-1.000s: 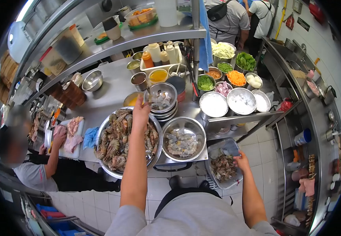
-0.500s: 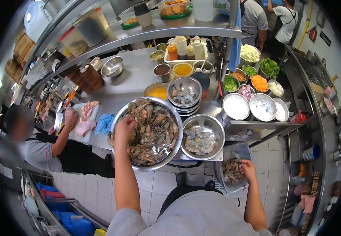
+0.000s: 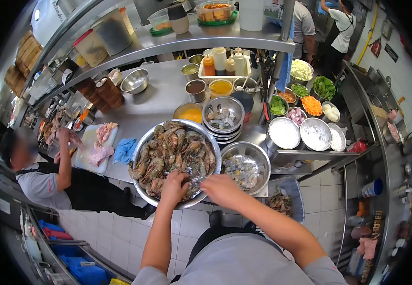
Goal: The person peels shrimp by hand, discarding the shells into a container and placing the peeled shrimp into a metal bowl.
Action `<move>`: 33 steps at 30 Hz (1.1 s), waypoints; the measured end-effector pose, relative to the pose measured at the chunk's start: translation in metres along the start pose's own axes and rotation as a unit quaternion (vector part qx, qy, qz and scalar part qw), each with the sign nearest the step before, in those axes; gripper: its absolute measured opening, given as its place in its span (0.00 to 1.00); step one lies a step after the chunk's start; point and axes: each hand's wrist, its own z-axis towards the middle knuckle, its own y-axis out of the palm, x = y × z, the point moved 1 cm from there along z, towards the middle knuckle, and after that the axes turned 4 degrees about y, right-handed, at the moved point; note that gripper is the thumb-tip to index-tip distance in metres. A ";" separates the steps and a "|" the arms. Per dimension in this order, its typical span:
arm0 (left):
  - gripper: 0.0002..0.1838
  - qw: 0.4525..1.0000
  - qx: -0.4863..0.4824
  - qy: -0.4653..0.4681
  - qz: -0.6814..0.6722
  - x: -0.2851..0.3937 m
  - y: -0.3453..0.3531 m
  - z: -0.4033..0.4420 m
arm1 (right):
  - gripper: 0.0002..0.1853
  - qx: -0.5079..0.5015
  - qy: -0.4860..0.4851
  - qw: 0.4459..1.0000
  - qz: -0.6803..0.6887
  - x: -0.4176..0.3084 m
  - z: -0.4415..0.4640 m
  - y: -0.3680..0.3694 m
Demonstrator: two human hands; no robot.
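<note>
No text can be read with certainty.

I stand at a steel table (image 3: 165,92). On it, under my left hand (image 3: 173,187) and my right hand (image 3: 221,188), there is a big basin (image 3: 138,185). Just right of my right hand is placed a steel bowl (image 3: 262,164). Left of my left hand lie a blue cloth (image 3: 125,150) and, farther, a white cutting board (image 3: 85,144). Beyond my right hand stands a stack of bowls (image 3: 222,137)

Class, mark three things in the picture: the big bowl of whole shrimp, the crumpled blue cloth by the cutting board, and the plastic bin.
Big bowl (image 3: 218,159): head view, right side of its rim.
Blue cloth (image 3: 125,151): head view, middle.
Plastic bin (image 3: 295,188): head view, bare inner wall.
</note>
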 end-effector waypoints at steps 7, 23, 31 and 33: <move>0.11 0.997 0.039 -0.052 0.039 -0.010 0.017 -0.003 | 0.10 -0.033 0.091 0.957 -0.275 0.003 0.079 0.081; 0.26 1.000 0.003 -0.025 0.010 0.005 0.004 -0.007 | 0.11 -0.131 0.158 0.942 -0.265 0.012 0.093 0.115; 0.39 0.991 -0.089 -0.037 -0.090 0.013 0.001 -0.024 | 0.11 -0.160 0.200 0.952 -0.167 0.014 0.096 0.108; 0.39 0.991 -0.125 -0.036 -0.037 0.015 0.001 -0.021 | 0.12 -0.134 0.195 0.959 -0.157 0.013 0.093 0.098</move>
